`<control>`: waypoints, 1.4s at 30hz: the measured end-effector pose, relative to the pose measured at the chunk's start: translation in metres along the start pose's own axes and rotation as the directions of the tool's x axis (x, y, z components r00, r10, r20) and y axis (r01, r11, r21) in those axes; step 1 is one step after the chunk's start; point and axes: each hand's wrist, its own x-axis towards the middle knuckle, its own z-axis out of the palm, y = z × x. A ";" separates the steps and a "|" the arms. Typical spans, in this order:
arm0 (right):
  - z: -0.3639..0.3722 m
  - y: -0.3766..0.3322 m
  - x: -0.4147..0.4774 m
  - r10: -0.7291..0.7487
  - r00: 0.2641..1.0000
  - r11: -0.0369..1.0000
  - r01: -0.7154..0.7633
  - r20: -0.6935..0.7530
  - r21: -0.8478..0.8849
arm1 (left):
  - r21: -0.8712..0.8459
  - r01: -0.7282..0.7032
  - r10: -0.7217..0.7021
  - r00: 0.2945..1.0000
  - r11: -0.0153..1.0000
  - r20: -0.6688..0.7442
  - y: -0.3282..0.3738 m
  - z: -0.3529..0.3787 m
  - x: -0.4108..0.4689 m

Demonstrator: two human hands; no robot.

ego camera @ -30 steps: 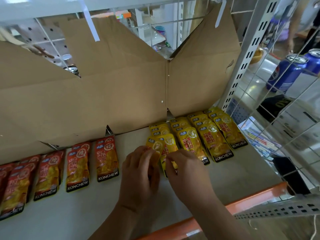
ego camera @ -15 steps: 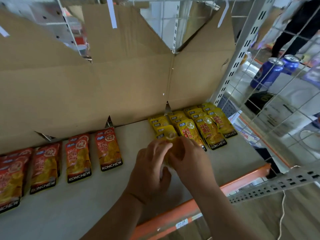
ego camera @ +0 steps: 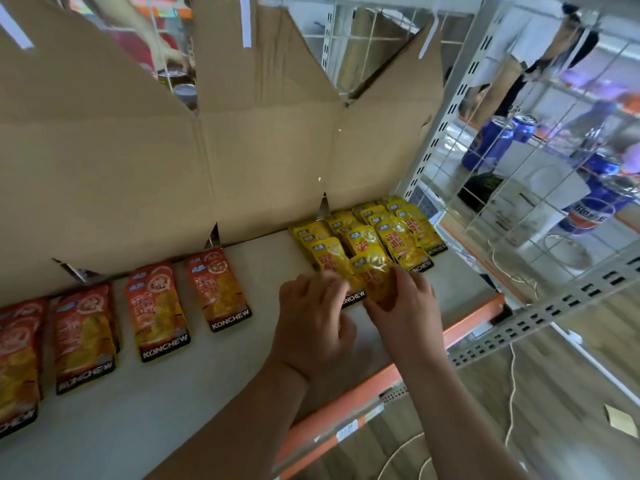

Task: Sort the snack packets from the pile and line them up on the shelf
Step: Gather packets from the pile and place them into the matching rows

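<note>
Seen from the head camera, the right hand is gripping a yellow packet, with its thumb and bent fingers closing over the pouch's lower right part. The pouch is glossy, crinkled foil, flat and rectangular, with a black band along its bottom edge. It is lying at the front of the yellow group on the shelf, overlapping the pouch behind it. The left hand is reaching to the pouch's left edge with curled fingers. The fingertips are smeared by motion, so I cannot tell whether they are pinching the foil or only touching it.

Behind it, the other yellow packets are lying in overlapping rows like shingles, running back to the right rear corner. Well apart to the left, the red packets are lying flat in a row along the back, with the same shiny pouch shape and the same black band.

The shelf is showing a smooth, pale, matte board, edged in front by an orange rail. Plain brown cardboard, creased in vertical folds and cut into jagged flaps on top, is standing as the back wall. At the right, a white metal upright with punched slots is rising beside a thin white wire grid, and cylindrical blue cans are showing through it. Below, a thin white cord is trailing over the wood-grain floor.
</note>
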 end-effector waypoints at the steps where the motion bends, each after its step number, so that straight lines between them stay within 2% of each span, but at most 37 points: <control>1: -0.003 0.005 0.000 0.005 1.000 1.000 -0.005 -0.018 0.004 | 0.024 0.023 -0.023 1.000 0.999 0.003 0.000 0.000 0.000; 9: -0.025 0.059 0.047 0.093 0.986 0.992 -0.079 -0.141 0.101 | 0.109 0.130 -0.140 0.986 0.985 0.092 0.001 0.005 0.002; 16: -0.030 0.108 0.115 0.133 0.989 0.985 -0.126 -0.059 0.118 | 0.152 0.215 -0.225 0.973 0.965 0.050 0.004 0.007 0.004; 19: -0.026 0.115 0.137 0.097 0.995 0.990 -0.095 -0.016 0.109 | 0.177 0.254 -0.264 0.964 0.951 0.037 0.004 0.010 0.004; 24: -0.015 0.125 0.162 0.032 0.999 0.991 -0.027 -0.037 0.132 | 0.253 0.302 -0.320 0.947 0.919 0.033 0.003 0.014 0.004; 30: -0.005 0.133 0.167 0.000 1.000 0.990 0.001 -0.001 0.142 | 0.331 0.330 -0.371 0.926 0.884 0.067 0.008 0.015 0.009; 42: -0.005 0.134 0.167 0.018 0.999 0.987 -0.026 0.051 0.160 | 0.303 0.341 -0.378 0.923 0.890 0.073 0.011 0.015 0.009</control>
